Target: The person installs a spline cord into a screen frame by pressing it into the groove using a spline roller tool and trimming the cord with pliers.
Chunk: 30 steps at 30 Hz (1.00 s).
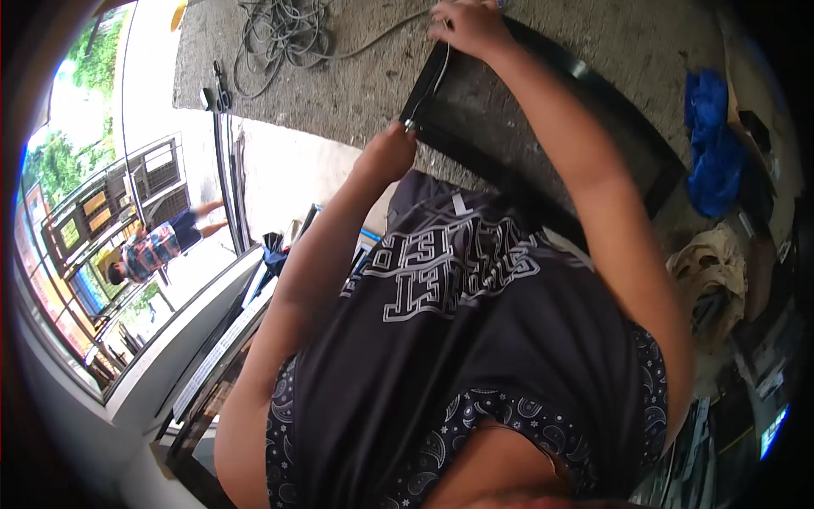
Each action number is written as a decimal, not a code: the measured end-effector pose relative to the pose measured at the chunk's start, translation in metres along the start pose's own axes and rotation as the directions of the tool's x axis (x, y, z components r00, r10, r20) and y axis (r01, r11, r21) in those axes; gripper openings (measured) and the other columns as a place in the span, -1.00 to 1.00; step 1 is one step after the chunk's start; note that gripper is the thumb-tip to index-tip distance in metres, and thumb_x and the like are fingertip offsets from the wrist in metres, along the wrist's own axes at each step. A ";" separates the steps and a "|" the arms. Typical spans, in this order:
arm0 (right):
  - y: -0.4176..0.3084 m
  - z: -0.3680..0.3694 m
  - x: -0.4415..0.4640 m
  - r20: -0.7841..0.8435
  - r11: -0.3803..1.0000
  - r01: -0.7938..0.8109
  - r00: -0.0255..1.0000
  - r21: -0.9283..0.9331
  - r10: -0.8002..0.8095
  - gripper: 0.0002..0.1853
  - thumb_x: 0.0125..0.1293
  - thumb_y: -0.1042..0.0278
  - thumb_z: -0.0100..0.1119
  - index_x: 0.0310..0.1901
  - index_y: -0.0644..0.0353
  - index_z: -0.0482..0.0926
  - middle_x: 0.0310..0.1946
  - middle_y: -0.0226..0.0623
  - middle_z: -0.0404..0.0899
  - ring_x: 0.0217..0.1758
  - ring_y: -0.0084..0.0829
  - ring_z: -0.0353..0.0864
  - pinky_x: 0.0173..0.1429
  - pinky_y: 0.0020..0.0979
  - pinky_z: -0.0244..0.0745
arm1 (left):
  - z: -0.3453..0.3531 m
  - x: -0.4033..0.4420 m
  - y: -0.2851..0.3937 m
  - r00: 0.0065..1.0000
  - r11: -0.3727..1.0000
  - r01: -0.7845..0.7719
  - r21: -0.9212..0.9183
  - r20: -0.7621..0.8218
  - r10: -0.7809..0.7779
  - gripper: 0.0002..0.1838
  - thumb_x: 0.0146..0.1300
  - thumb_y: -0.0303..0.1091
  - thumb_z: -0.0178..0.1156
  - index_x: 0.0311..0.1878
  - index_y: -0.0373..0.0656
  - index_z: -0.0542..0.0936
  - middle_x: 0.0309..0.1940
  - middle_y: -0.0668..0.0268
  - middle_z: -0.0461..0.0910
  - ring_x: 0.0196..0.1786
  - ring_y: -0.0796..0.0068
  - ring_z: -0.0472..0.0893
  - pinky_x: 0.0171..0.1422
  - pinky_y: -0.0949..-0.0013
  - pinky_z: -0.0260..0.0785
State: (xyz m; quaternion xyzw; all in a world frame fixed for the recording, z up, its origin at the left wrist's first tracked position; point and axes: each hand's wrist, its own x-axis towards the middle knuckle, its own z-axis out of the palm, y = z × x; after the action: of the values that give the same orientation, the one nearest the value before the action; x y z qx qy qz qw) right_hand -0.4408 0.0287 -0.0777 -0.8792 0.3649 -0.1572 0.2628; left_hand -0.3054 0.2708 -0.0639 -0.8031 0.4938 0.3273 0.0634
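A dark rectangular frame with mesh inside (500, 106) lies on the rough grey worktop (365, 93). At the frame's near left corner my left hand (390, 153) is closed round a small tool with a metal tip (410, 125). My right hand (471, 27) is at the far left corner, its fingers bent over a thin grey cord (443, 68) that runs along the frame's left side. The cord leads back to a loose tangled coil (284, 38) on the worktop.
Black scissors (221, 87) lie at the worktop's left edge. A blue cloth or bag (710, 144) is at the right, with a beige cloth bag (710, 271) nearer. Another person (157, 246) is beyond the opening at the left.
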 end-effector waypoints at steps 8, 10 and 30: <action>0.041 0.036 0.071 0.017 0.919 -0.332 0.939 -0.211 0.343 -0.41 0.20 -0.07 0.36 0.12 0.23 0.65 0.24 -0.03 0.56 0.30 -0.04 0.54 0.43 0.15 0.30 | -0.013 -0.004 0.020 0.997 0.997 0.069 -0.016 0.033 -0.069 -0.56 0.48 -0.08 -0.04 -0.03 -0.38 0.45 -0.15 -0.36 0.61 0.01 -0.39 0.59 0.14 -0.24 0.41; 0.033 0.027 0.081 0.033 0.891 -0.410 0.905 -0.195 0.424 -0.48 0.23 -0.01 0.34 0.08 0.21 0.68 0.16 -0.05 0.64 0.27 -0.02 0.56 0.41 0.18 0.29 | -0.016 -0.004 0.020 0.998 0.998 0.062 -0.032 0.035 -0.061 -0.57 0.48 -0.08 -0.04 -0.03 -0.38 0.45 -0.15 -0.36 0.61 0.02 -0.40 0.59 0.15 -0.24 0.41; 0.001 0.052 0.115 0.211 0.947 -0.314 0.924 -0.064 0.320 -0.59 0.45 0.13 0.07 0.10 0.27 0.64 0.27 0.01 0.49 0.39 -0.03 0.39 0.37 0.07 0.27 | -0.008 -0.003 0.013 0.992 0.994 0.113 0.012 0.048 -0.113 -0.52 0.45 -0.05 -0.01 0.09 -0.35 0.43 -0.06 -0.39 0.58 0.12 -0.39 0.56 0.24 -0.21 0.40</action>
State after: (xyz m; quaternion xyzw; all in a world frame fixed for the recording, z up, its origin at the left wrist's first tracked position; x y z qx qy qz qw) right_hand -0.3380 -0.0367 -0.1108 -0.8243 0.4733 -0.0098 0.3105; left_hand -0.3139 0.2631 -0.0527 -0.8214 0.4473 0.3402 0.0977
